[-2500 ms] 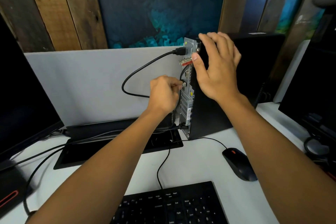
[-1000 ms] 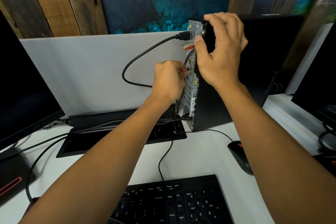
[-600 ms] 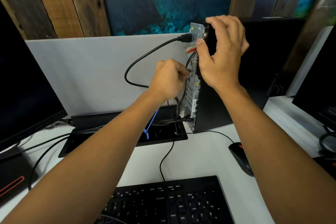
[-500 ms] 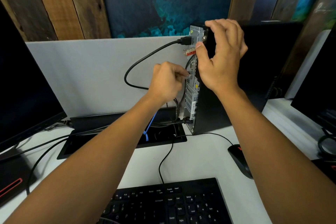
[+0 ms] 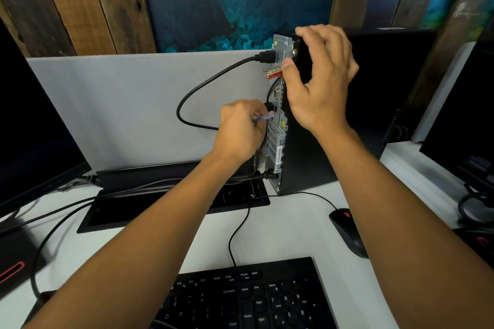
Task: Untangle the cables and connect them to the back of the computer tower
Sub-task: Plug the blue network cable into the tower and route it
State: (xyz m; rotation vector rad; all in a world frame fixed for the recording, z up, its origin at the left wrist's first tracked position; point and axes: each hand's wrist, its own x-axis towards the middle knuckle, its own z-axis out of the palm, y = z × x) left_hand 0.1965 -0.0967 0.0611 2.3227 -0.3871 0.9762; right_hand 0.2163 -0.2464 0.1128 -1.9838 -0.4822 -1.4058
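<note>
Black slim computer tower (image 5: 355, 115) stood upright on your white desk (image 5: 288, 227), its grey metal rear panel (image 5: 276, 125) facing left. Your right hand (image 5: 318, 80) gripped the tower's top rear corner, fingers curled over the edge. Your left hand (image 5: 239, 131) pinched a blue network cable (image 5: 260, 118), its clear plug (image 5: 269, 115) just beside the rear panel. A thick black cable (image 5: 213, 80) was plugged in near the top. Black keyboard (image 5: 248, 299) and black mouse (image 5: 347, 232) lay nearby.
</note>
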